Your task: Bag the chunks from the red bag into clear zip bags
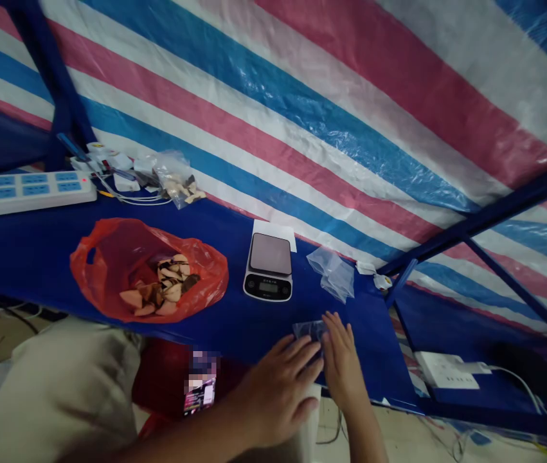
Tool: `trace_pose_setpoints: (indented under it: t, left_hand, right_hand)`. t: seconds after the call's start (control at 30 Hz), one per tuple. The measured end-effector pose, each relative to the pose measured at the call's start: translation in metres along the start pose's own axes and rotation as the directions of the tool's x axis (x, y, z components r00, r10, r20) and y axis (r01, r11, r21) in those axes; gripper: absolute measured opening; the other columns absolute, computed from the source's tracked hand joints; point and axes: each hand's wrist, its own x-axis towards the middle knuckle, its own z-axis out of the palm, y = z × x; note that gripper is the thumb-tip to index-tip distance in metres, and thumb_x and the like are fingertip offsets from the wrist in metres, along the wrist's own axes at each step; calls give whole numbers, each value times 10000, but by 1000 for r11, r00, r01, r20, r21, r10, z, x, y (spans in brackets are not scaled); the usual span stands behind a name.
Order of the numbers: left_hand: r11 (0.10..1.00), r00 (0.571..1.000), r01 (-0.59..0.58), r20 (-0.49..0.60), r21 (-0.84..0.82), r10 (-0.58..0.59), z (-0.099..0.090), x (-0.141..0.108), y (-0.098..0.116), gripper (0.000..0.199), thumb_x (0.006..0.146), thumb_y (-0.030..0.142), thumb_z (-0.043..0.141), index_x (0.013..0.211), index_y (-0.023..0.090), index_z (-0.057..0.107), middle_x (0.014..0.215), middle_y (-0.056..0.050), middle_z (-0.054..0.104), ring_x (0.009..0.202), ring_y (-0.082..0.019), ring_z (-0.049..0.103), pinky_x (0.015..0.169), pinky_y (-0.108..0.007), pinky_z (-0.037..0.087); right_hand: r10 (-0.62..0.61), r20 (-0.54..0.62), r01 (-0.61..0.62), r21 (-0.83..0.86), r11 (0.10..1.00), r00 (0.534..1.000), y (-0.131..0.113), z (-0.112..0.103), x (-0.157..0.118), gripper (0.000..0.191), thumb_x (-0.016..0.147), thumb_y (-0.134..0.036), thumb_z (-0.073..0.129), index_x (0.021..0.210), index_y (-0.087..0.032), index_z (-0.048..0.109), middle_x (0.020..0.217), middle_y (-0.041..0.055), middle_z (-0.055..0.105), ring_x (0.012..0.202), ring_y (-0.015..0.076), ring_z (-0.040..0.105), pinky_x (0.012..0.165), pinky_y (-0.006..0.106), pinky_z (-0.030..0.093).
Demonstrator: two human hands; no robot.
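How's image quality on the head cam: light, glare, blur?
Head view: dim overall, lower-right corner nearly black; glare streaks on the striped plastic tarp; clear plastic bag by the left hand and right hand hard to make out against dark blue; digital scale's display unreadable; smartphone screen partly pixelated; lower-left trouser leg looks soft.

The left hand (280,386) and right hand (343,357) are bare, as are both forearms (210,424). The visible leg is covered by pale beige-grey trousers (78,379) in plain matte fabric, smoothly rounded at the knee.
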Motion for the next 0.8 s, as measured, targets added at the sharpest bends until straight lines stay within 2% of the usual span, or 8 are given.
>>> trace_pose_setpoints:
  t: [0.1,0.2,0.37,0.53,0.6,0.67,0.73,0.8]
  left_hand:
    - [972,994,101,15,212,-106,51,6,10,733,954,478,503,1542,66,356,1627,-202,335,1521,-348,298,1237,-558,239]
    - [939,989,150,-44,310,-144,83,0,4,785,958,491,477,1581,62,266,1680,-174,202,1556,-342,203,1256,-566,153]
    - [907,983,181,-96,380,-156,90,-9,-2,718,979,440,447,1590,108,269,1689,-136,195,1552,-309,228,1253,-525,179]
    - [870,984,174,-112,461,-137,93,-15,-1,636,953,213,426,1571,108,319,1671,-125,262,1527,-278,296,1236,-488,242]
    - [860,980,193,-142,472,-142,94,-19,1,671,916,143,429,1574,100,308,1671,-133,257,1527,-280,295,1236,-480,251]
    - [874,977,202,-157,442,-146,91,-22,4,751,865,105,446,1591,90,255,1674,-149,240,1535,-294,276,1234,-484,269]
    - [902,972,213,-173,375,-157,86,-23,8,868,791,72,470,1609,88,180,1671,-169,240,1537,-312,270,1215,-494,318]
    - [938,967,218,-186,271,-172,79,-27,11,959,731,38,477,1619,91,119,1668,-182,245,1539,-316,264,1196,-489,367]
  right_hand:
    - [-20,106,39,-183,982,994,7,16,-4,567,1060,-437,260,1553,-206,419,1614,118,398,1540,292,268,1233,629,151]
    - [48,119,-4,-341,940,992,19,23,-1,615,1057,-512,228,1597,-239,337,1669,94,280,1560,288,201,1224,624,178]
    - [168,35,-138,-419,898,985,58,21,-2,703,1029,-581,199,1592,-189,352,1662,128,285,1551,331,220,1198,644,224]
    - [280,-63,-287,-177,942,958,90,2,-7,798,993,-641,199,1528,-101,444,1606,186,384,1521,374,284,1191,663,229]
    - [348,-154,-355,-16,935,925,82,-9,-14,756,995,-631,245,1441,-93,532,1504,210,517,1440,369,429,1165,622,320]
    - [372,-269,-365,78,928,888,61,-17,-27,623,1004,-590,324,1283,-128,637,1319,192,659,1257,342,600,1072,545,454]
    - [263,-309,-260,53,964,914,32,-18,-44,445,1009,-514,415,1139,-180,678,1148,141,720,1079,300,675,953,468,529]
    - [36,-259,-43,-24,999,965,3,-10,-59,312,1001,-415,486,1155,-206,659,1141,114,716,1076,277,672,918,430,542]
